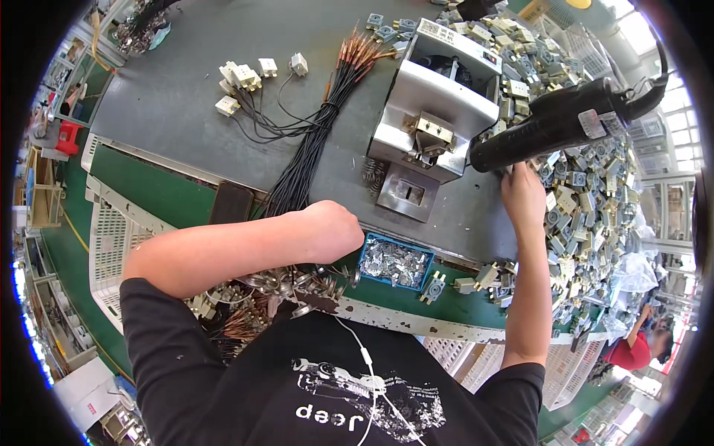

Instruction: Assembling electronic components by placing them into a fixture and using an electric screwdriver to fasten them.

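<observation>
My left hand (333, 232) is curled closed beside a blue tray (396, 284) of small metal pieces. Its fingertips are turned away, so what they hold, if anything, is hidden. Under the black cylinder (543, 126) of the bench press (439, 97), my right hand (523, 195) reaches to the edge of a heap of grey and cream connector housings (576, 201). Its fingers are drawn together at a small pale piece I cannot make out. Between the hands, the press's slotted metal base plate (407, 193) sits on the dark table (208, 89).
A tied bundle of black cables (316, 149) with orange-brown ends lies left of the press. Several white connectors (242, 76) sit on cable ends beyond it. More cables and round metal parts (275, 282) lie close to my body. A person in red (631, 351) is at far right.
</observation>
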`<state>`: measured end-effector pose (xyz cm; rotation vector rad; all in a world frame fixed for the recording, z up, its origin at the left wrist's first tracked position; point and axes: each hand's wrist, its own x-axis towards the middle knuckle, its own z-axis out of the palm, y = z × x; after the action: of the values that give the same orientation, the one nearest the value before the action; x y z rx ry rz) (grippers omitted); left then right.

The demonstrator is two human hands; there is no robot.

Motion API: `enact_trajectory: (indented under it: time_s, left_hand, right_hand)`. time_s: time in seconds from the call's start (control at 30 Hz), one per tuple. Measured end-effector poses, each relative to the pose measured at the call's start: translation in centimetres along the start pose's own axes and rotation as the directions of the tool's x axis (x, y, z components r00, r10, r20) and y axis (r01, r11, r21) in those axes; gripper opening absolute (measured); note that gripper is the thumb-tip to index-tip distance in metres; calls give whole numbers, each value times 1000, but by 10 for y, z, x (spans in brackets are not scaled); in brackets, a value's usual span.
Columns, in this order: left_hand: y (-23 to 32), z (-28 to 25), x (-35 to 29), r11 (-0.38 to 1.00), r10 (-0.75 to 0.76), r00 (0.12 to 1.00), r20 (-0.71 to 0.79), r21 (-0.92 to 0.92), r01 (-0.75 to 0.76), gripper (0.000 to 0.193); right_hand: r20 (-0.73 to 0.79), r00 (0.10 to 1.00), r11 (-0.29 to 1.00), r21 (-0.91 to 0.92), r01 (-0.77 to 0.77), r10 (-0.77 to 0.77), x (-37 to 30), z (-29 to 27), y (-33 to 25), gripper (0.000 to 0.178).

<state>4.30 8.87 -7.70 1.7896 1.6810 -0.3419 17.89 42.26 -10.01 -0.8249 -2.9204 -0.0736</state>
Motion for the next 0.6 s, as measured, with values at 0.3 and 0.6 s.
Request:
enact_trajectory:
  time_s: [0.3,0.6]
  left_hand:
    - [2,4,4,999,23,998,54,-37,-21,17]
    - [-9,-23,-22,949,47,983,-176,-299,-99,18]
  right_hand:
    - [-6,991,955,265,130,-133,-18,-20,-1,41]
    - [317,948,-249,917,-312,-21,-73,-48,-32,39]
